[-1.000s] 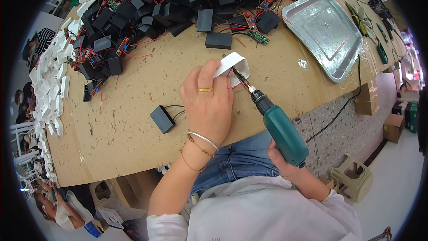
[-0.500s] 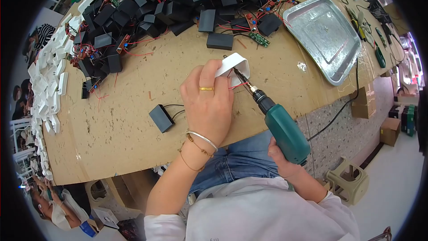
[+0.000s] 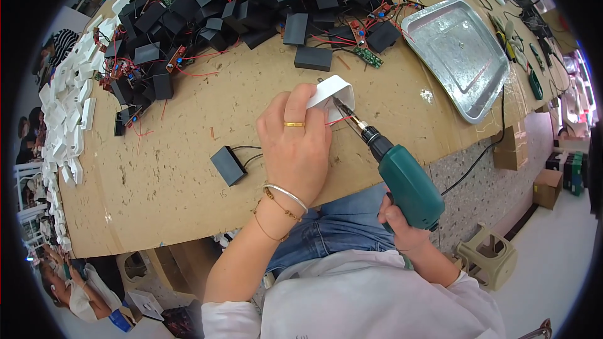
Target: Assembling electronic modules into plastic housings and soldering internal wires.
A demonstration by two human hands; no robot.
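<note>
My left hand (image 3: pixel 294 141) is closed around a white plastic housing (image 3: pixel 342 91), holding it on its side with the open end toward the right. In my right hand (image 3: pixel 402 223) is a green electric screwdriver (image 3: pixel 411 185), gripped by its body. Its bit points up and left into the housing's opening; whether it touches a screw is hidden. A thin red wire sticks out of the opening. Left of my left wrist lies a black box (image 3: pixel 228 166), with black cables running from it under the hand.
A heap of black boxes (image 3: pixel 248 9) with red wires and circuit boards covers the far side. White housings (image 3: pixel 63 125) line the left edge. A metal tray (image 3: pixel 468 81) lies at right, with pliers (image 3: pixel 504 41) beyond it. The screwdriver's cord (image 3: pixel 477 163) hangs off the table's right side.
The screwdriver has shifted slightly right and its bit sits a little farther back from the housing's inside. My left hand and the housing have barely moved.
</note>
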